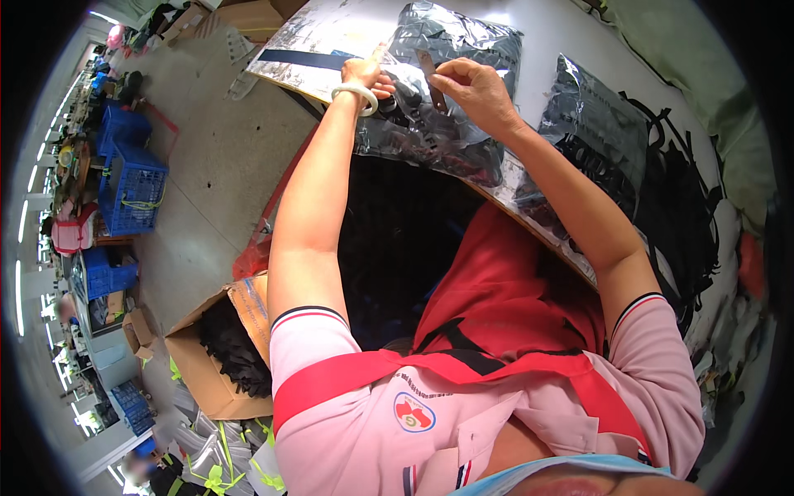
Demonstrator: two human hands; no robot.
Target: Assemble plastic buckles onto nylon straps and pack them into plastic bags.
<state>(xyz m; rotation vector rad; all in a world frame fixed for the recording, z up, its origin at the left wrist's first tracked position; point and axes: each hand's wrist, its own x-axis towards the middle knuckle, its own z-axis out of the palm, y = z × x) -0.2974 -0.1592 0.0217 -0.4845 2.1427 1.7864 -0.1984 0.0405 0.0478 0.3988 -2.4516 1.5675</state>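
On the white worktop (pixel 310 37) lay a shiny grey plastic bag (pixel 488 50) with dark contents. The left hand (pixel 364 76) had curled fingers; whether they gripped something, I could not tell. The right hand (pixel 478 93) was pinching a brown strip (pixel 426 66) over the bag. This strip looked narrow, and its long axis ran away from the person, far end leaning left.

Looks like a factory workshop. Runs back at the left as a long hall with strip lights (pixel 20 289) (bent by the lens), has blue crates (pixel 132 202) along a grey floor (pixel 215 140), shows a carton (pixel 192 364) of black pieces (pixel 234 347) near the table (pixel 550 37), and bears glossy plastic bags (pixel 459 41) and dark straps (pixel 682 219) on top.
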